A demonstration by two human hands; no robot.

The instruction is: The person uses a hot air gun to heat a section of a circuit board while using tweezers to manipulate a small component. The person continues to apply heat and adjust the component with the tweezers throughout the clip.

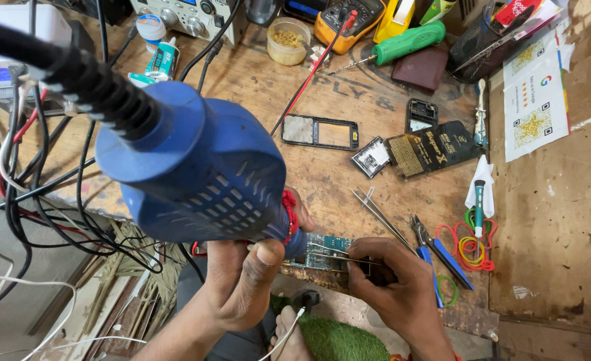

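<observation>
My left hand [242,274] grips a big blue hot air gun [195,167], its nozzle pointing down at a small green circuit board [325,251] near the bench's front edge. A black corrugated hose runs from the gun to the upper left. My right hand [392,281] holds thin metal tweezers [335,257] whose tips rest on the board. The gun's body hides the board's left part.
On the wooden bench [349,100] lie a black phone frame [320,132], a second pair of tweezers [379,214], blue-handled cutters [442,254], rubber bands [472,247], a green screwdriver [406,43], a multimeter [349,20] and a plastic cup [288,40]. Tangled cables [34,194] hang at left.
</observation>
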